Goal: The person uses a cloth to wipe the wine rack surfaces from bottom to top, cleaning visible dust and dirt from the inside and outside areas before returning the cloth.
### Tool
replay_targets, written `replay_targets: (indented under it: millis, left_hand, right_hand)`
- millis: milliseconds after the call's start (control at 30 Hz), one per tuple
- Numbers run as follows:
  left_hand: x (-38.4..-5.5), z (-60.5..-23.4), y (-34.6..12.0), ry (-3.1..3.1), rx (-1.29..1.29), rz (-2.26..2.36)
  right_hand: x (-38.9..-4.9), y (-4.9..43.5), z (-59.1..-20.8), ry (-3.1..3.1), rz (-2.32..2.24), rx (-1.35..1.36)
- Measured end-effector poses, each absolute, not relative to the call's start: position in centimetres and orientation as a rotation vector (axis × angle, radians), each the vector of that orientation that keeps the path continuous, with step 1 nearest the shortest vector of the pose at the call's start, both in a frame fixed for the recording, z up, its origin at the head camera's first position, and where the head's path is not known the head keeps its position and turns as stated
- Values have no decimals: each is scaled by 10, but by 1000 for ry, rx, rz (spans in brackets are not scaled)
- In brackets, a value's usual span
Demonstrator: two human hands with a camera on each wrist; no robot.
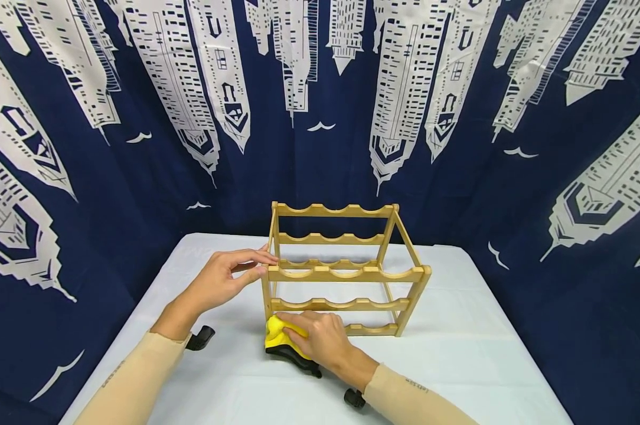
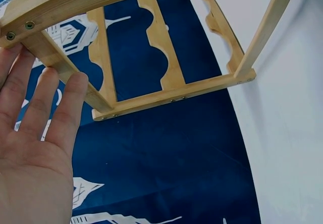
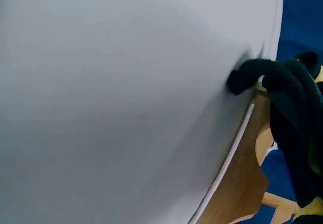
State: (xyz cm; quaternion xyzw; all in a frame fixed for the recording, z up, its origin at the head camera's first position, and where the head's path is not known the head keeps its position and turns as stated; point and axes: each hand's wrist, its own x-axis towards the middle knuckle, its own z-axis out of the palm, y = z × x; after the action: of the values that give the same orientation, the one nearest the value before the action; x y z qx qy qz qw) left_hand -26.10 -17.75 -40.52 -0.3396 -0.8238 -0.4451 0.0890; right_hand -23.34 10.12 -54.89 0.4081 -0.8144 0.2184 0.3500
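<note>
A wooden wine rack (image 1: 341,305) with scalloped rails stands upright on the table. At its upper left corner, my left hand (image 1: 225,280) touches the frame; in the left wrist view the fingers (image 2: 63,115) are fairly straight, their tips against the wood. The right hand (image 1: 325,339) grips a yellow-and-black glove (image 1: 277,333) in front of the rack's lower left corner. In the right wrist view the glove's dark part (image 3: 295,118) hangs beside a wooden rail (image 3: 237,171). The glove partly hides the lowest front rail.
The table has a white cover (image 1: 458,366). Behind and on both sides hangs a dark blue curtain (image 1: 320,159) printed with white buildings and birds. Black wrist-camera mounts (image 1: 200,338) stick out from both beige sleeves (image 1: 139,369).
</note>
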Motion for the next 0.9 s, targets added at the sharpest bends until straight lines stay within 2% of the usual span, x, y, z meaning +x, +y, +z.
replay_targets:
  millis: [367, 900]
  left_hand:
    - [-260, -405, -177, -2451, -1002, -1294]
    - [-259, -408, -177, -2420, -1005, -1316]
  right_hand:
    - [-237, 99, -550, -2350, 287, 981]
    - [-235, 102, -542, -2544, 170, 1082]
